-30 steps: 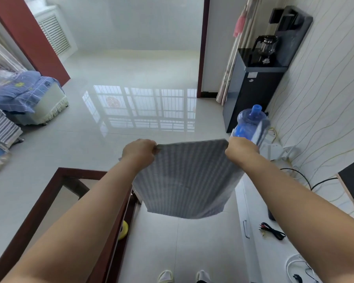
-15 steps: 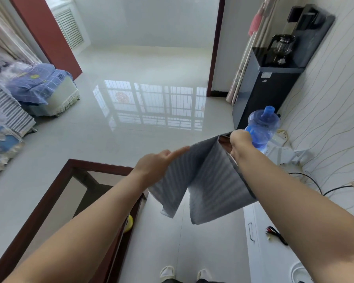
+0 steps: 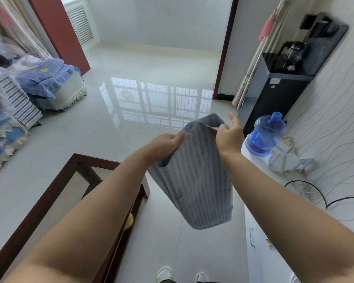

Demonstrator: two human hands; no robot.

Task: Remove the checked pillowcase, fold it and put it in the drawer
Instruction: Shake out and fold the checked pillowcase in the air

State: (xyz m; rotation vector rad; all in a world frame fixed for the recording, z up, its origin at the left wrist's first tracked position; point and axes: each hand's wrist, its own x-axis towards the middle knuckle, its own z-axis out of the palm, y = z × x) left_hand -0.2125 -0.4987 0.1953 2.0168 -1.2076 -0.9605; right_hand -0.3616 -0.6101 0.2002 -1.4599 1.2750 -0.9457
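Hanging folded in mid-air, pillowcase [image 3: 194, 180] is pinched at its top edge by left hand [image 3: 165, 142], gripped beside it by right hand [image 3: 229, 135], forefinger extended.

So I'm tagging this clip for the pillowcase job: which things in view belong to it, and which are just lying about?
Part of the job:
- pillowcase, folded over, hanging in the air
- left hand, pinching its top edge
- right hand, holding the top fold
- white cabinet with a handle

Lying about:
- blue water bottle
- glass-topped table
- black dispenser
- cables
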